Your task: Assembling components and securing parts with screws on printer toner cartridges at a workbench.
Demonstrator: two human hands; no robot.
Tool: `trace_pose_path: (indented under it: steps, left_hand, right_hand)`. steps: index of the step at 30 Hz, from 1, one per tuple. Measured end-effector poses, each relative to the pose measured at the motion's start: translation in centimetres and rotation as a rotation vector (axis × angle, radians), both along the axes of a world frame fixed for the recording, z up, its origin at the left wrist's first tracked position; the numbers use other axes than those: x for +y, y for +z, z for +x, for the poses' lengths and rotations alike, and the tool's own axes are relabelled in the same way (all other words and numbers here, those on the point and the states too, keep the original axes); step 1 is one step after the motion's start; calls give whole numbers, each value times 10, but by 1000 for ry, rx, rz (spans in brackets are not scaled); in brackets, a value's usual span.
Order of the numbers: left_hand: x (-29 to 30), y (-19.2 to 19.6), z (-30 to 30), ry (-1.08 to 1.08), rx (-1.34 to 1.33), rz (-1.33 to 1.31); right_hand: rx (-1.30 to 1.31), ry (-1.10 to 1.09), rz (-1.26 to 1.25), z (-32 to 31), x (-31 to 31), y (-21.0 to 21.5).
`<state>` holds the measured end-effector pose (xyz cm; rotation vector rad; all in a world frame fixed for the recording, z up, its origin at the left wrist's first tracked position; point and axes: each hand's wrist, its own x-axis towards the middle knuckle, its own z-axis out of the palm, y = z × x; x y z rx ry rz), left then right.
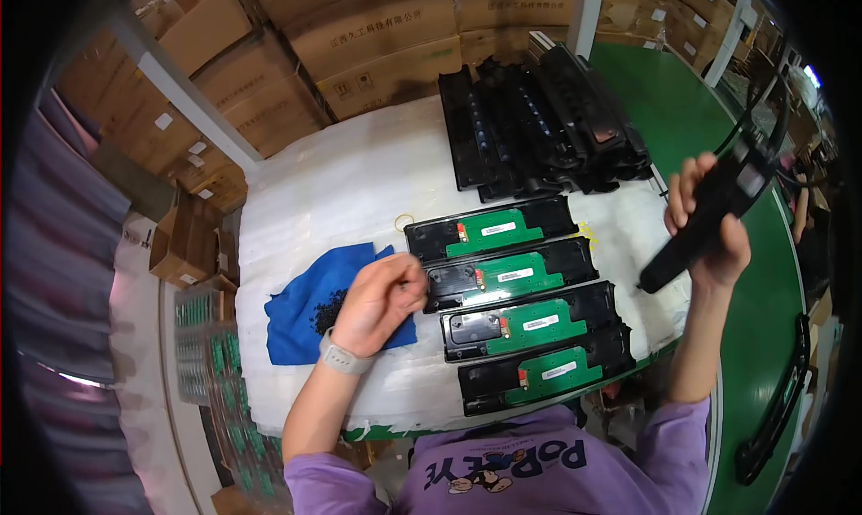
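Note:
My right hand (718, 232) grips a black electric screwdriver (705, 219), held tilted above the right side of the table, its narrow end toward the lower left. My left hand (382, 304), with a light watch on the wrist, is curled in a pinch by the left end of the second panel from the back. Whatever it may hold is too small to make out. Several black plastic panels with green circuit boards (523, 275) lie in a row before me. Under my left hand is a blue cloth (296, 322) bearing a pile of tiny black screws (329, 311).
Black plastic housings (539, 120) are stacked at the back of the white-covered table (341, 174). A yellow rubber band (404, 220) lies beside the panels. Cardboard boxes (377, 30) stand behind; green boards in trays (229, 362) are at left. A green surface (750, 371) runs along the right.

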<state>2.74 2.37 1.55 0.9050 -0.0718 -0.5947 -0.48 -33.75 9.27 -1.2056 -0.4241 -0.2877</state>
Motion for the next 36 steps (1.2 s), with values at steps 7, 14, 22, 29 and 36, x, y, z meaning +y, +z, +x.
trace_pose_path:
  steps: [7,14,22,29,36]
  left_hand:
    - [-84,45,22,-211,-189,29]
    - [-109,49,31,-106,-113,-91]
    - [-116,45,29,-124,-27,-120]
    - [-108,38,32,-179,-53,-113]
    - [-100,39,29,-150,-152,41]
  right_hand:
    - [-196,537,373,48,57,62]
    - [-310,427,357,46,51,54]
    - [-336,300,371,42,49,56]
    - [-295,258,321,40,55,54]
    - [-259,224,262,33,53,51]
